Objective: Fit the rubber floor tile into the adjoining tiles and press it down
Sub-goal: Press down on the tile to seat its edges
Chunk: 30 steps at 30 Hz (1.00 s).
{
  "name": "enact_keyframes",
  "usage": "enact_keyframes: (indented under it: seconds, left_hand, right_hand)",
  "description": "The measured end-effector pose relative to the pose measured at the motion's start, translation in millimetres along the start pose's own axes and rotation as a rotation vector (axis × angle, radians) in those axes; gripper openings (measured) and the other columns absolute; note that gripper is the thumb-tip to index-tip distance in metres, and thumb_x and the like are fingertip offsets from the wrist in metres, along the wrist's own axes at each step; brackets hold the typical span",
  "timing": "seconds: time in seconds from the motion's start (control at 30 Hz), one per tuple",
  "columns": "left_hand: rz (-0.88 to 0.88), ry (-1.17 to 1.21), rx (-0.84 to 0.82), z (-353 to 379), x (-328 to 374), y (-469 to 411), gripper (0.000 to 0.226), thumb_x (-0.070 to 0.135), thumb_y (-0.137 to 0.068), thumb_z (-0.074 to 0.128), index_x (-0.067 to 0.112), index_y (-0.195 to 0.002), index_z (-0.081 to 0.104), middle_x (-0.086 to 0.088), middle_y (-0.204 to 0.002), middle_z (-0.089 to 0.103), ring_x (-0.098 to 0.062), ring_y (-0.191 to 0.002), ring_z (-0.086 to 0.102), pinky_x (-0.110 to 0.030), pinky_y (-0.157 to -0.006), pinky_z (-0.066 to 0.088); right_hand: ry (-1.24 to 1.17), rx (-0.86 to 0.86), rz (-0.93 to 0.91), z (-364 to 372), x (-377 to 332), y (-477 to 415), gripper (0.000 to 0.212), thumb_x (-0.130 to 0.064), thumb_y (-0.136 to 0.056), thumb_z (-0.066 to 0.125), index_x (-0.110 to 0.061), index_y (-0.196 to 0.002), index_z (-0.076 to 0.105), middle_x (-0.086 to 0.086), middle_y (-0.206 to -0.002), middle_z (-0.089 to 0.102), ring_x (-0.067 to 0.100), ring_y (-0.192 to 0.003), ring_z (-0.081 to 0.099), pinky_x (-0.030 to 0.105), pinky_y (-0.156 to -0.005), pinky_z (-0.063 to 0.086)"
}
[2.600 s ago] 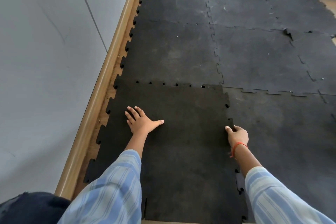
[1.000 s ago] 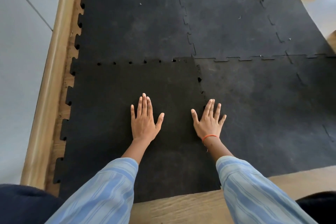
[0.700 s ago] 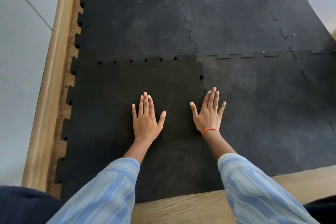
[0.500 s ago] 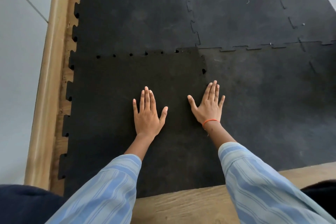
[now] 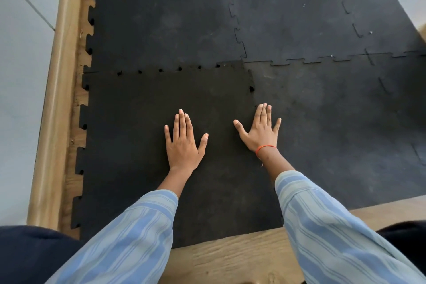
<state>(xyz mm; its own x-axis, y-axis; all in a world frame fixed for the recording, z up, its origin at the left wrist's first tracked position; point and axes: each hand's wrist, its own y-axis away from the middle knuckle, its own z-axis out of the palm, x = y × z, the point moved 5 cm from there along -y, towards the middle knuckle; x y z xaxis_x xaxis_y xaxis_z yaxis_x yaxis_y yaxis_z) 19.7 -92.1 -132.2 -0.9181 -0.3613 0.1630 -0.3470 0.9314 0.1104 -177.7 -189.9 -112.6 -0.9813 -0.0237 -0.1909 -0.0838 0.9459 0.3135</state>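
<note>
Both arms extend forward and down from striped blue sleeves, palms flat on the flooring.

Left hand (image 5: 183, 145): laid palm-down on the rubber floor tile (image 5: 143, 145), fingers straight and held close together, thumb spread out to the side. It grips nothing. The fingertips point toward the tile's far seam, which lies well beyond them.

Right hand (image 5: 261, 130): also palm-down and flat, fingers splayed moderately, thumb spread toward the left hand. It lies across the tile's right-hand seam: the thumb rests on the tile and the outer fingers rest on the adjoining tile (image 5: 334, 122). An orange band (image 5: 265, 147) circles the wrist. It grips nothing.

Tile position: directly under both hands, darker than its neighbours. Beyond the fingertips, small open notches (image 5: 161, 70) show along the far seam with the far tile (image 5: 161, 18). One open notch (image 5: 251, 88) shows on the right-hand seam just beyond the right fingertips. Outboard of the left little finger, the tile's toothed edge faces a wooden skirting board (image 5: 55, 110). Bare wooden floor (image 5: 230, 258) shows behind the wrists
</note>
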Motion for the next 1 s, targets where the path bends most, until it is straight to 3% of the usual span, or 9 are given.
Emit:
enact_keyframes:
  seconds: [0.43, 0.77, 0.83, 0.9, 1.0]
  left_hand:
    - [-0.015, 0.009, 0.008, 1, 2, 0, 0.082, 0.06, -0.093, 0.017, 0.003, -0.152, 0.013, -0.012, -0.161, 0.01, -0.024, -0.149, 0.01, -0.051, -0.118, 0.011]
    - [-0.013, 0.002, 0.005, 1, 2, 0, 0.083, 0.061, -0.093, 0.016, 0.003, -0.152, 0.012, -0.012, -0.161, 0.009, -0.024, -0.149, 0.009, -0.051, -0.118, 0.008]
    - [-0.012, -0.008, 0.01, 1, 2, 0, 0.083, 0.061, -0.093, 0.014, 0.003, -0.152, 0.011, -0.012, -0.161, 0.009, -0.024, -0.149, 0.009, -0.051, -0.118, 0.008]
    - [-0.012, -0.011, 0.009, 1, 2, 0, 0.083, 0.061, -0.093, 0.013, 0.003, -0.152, 0.011, -0.012, -0.161, 0.009, -0.024, -0.149, 0.008, -0.051, -0.118, 0.008]
    - [-0.013, 0.008, 0.011, 1, 2, 1, 0.082, 0.061, -0.095, 0.017, 0.003, -0.152, 0.011, -0.012, -0.161, 0.009, -0.024, -0.149, 0.008, -0.051, -0.118, 0.008]
  right_hand:
    - [0.045, 0.008, -0.076, 9, 6, -2, 0.106, -0.079, -0.08, 0.021, -0.005, -0.149, -0.011, 0.008, -0.16, -0.016, 0.019, -0.146, -0.018, 0.051, -0.118, -0.009]
    - [0.096, -0.089, -0.088, 0, 7, -2, 0.122, -0.091, -0.066, 0.024, -0.008, -0.15, -0.01, 0.004, -0.159, -0.018, 0.018, -0.146, -0.019, 0.053, -0.116, -0.01]
    - [0.062, -0.132, -0.089, 0, 8, -7, 0.116, -0.088, -0.071, 0.023, -0.01, -0.15, -0.009, 0.001, -0.159, -0.019, 0.016, -0.146, -0.02, 0.052, -0.114, -0.013]
    - [-0.187, -0.199, -0.04, -13, 9, -14, 0.091, -0.073, -0.085, 0.021, -0.014, -0.151, 0.002, -0.001, -0.161, -0.012, 0.013, -0.147, -0.015, 0.051, -0.114, -0.014]
    - [-0.574, -0.086, 0.041, -28, 23, -15, 0.055, -0.042, -0.101, 0.018, -0.018, -0.149, 0.023, 0.004, -0.162, 0.007, 0.016, -0.148, -0.002, 0.048, -0.119, -0.006]
